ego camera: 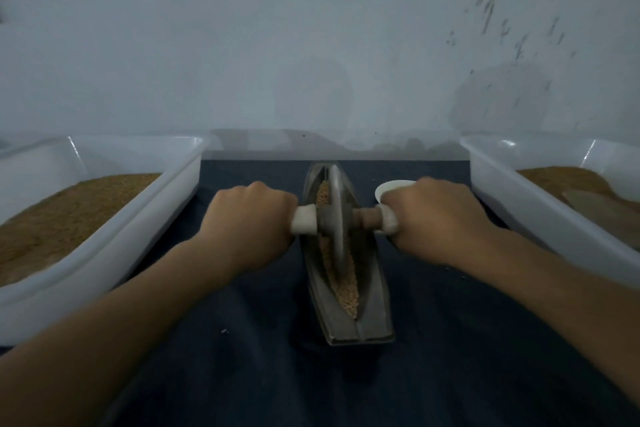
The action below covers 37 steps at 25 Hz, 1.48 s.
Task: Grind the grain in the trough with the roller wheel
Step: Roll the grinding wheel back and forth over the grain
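So left hand and right hand are gripping the handle ends of the roller wheel; right one's half-hiding a white cup.

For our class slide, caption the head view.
Left hand and right hand hold the roller wheel by its handles over grain in the trough.

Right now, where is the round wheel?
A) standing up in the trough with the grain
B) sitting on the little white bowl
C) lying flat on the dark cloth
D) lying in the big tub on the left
A: the roller wheel stands upright in the trough on the grain, and the left hand and right hand grip its handles.
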Available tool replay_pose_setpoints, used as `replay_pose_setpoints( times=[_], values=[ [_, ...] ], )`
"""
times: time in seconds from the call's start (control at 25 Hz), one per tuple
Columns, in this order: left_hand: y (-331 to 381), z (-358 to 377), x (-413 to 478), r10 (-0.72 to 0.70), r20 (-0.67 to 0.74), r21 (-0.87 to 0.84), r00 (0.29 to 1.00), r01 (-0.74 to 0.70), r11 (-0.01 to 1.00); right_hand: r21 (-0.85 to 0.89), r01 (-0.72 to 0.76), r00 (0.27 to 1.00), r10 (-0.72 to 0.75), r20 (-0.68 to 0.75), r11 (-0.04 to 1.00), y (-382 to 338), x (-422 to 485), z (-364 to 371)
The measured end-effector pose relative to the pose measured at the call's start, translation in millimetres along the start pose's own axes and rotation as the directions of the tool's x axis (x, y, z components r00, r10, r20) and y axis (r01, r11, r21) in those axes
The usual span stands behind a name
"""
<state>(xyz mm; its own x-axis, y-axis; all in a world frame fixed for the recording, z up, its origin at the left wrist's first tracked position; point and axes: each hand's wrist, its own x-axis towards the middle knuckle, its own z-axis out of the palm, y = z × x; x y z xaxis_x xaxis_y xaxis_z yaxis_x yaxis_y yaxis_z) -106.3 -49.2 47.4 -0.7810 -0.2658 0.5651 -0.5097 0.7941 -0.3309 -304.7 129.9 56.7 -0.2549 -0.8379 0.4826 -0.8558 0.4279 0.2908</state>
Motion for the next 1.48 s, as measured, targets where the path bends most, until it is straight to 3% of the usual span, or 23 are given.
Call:
replay_pose_setpoints(
  times=[0.08, 0.16, 0.28, 0.4, 0.48, 0.6, 0.68, 0.76, 0.84, 0.92, 1.0, 1.12, 1.2, 1.24, 1.36, 1.48],
  values=[
    [-7.8, -11.8, -10.7, 0.097, -0.128, 0.001, 0.987, -0.098, 0.995, -0.007, 0.010, 0.988, -0.011, -0.155, 1.000, 2.7, -26.5, 0.1],
    [-7.6, -5.0, -9.8, 0.067, -0.019, -0.012, 0.998, -0.068, 0.998, -0.021, -0.012, 0.990, 0.008, -0.144, 1.000, 2.4, -20.1, 1.7],
    [3.2, 6.6, 26.7, -0.176, 0.207, -0.018, 0.962, 0.183, 0.983, 0.002, -0.091, 0.995, 0.090, 0.040, 0.996, -4.2, 27.4, 9.0],
    [6.7, 1.5, 49.7, -0.182, 0.241, 0.038, 0.953, 0.178, 0.983, 0.133, -0.180, 0.964, 0.148, 0.219, 0.975, -2.2, 47.0, 14.4],
    [2.5, -4.8, 33.5, -0.092, 0.212, 0.028, 0.973, 0.088, 0.996, 0.110, -0.131, 0.987, 0.120, 0.106, 0.985, 1.1, 18.4, 13.4],
    [-7.1, -17.1, -13.4, 0.111, -0.008, -0.022, 0.994, -0.111, 0.994, 0.083, 0.000, 0.984, 0.015, -0.178, 0.997, 2.7, -35.0, 1.4],
    [-12.2, -20.4, -17.0, 0.133, -0.078, 0.002, 0.988, -0.134, 0.991, 0.071, 0.028, 0.979, -0.013, -0.205, 0.997, 8.2, -41.4, -0.7],
    [-4.7, -8.7, -6.9, 0.011, 0.075, 0.010, 0.997, -0.012, 1.000, -0.026, -0.032, 0.990, 0.028, -0.136, 0.999, 2.4, -20.4, -0.1],
    [2.0, 1.4, 20.5, -0.171, 0.215, 0.005, 0.962, 0.174, 0.985, -0.002, -0.120, 0.992, 0.120, 0.038, 0.993, -3.6, 17.9, 2.0],
    [3.2, 8.1, 39.5, -0.230, 0.283, -0.018, 0.931, 0.244, 0.970, 0.030, -0.172, 0.972, 0.165, 0.165, 0.985, -3.8, 46.3, 6.1],
    [-0.1, 5.9, 32.6, -0.190, 0.296, -0.034, 0.936, 0.209, 0.977, 0.003, -0.146, 0.979, 0.144, 0.148, 0.989, -2.0, 39.2, 3.9],
    [-4.9, -6.2, -11.8, 0.019, 0.027, -0.006, 0.999, -0.019, 1.000, -0.031, -0.041, 0.994, 0.037, -0.101, 0.999, 0.6, -21.6, -5.6],
    [-11.8, -16.5, -19.0, 0.098, -0.111, 0.030, 0.989, -0.095, 0.995, 0.039, -0.008, 0.989, 0.014, -0.149, 0.999, 10.5, -42.5, -7.3],
    [-11.3, -16.2, -16.4, 0.100, -0.096, 0.040, 0.990, -0.096, 0.995, 0.034, -0.014, 0.991, 0.019, -0.136, 0.999, 11.9, -40.6, -5.8],
    [-1.3, 4.9, 7.0, -0.116, 0.125, 0.024, 0.985, 0.114, 0.993, -0.059, -0.120, 0.992, 0.118, -0.043, 0.991, -2.0, 0.3, 2.6],
    [2.5, 13.6, 32.5, -0.256, 0.199, -0.009, 0.946, 0.263, 0.965, 0.002, -0.166, 0.977, 0.165, 0.134, 0.986, -4.1, 46.6, 6.1]
  ],
)
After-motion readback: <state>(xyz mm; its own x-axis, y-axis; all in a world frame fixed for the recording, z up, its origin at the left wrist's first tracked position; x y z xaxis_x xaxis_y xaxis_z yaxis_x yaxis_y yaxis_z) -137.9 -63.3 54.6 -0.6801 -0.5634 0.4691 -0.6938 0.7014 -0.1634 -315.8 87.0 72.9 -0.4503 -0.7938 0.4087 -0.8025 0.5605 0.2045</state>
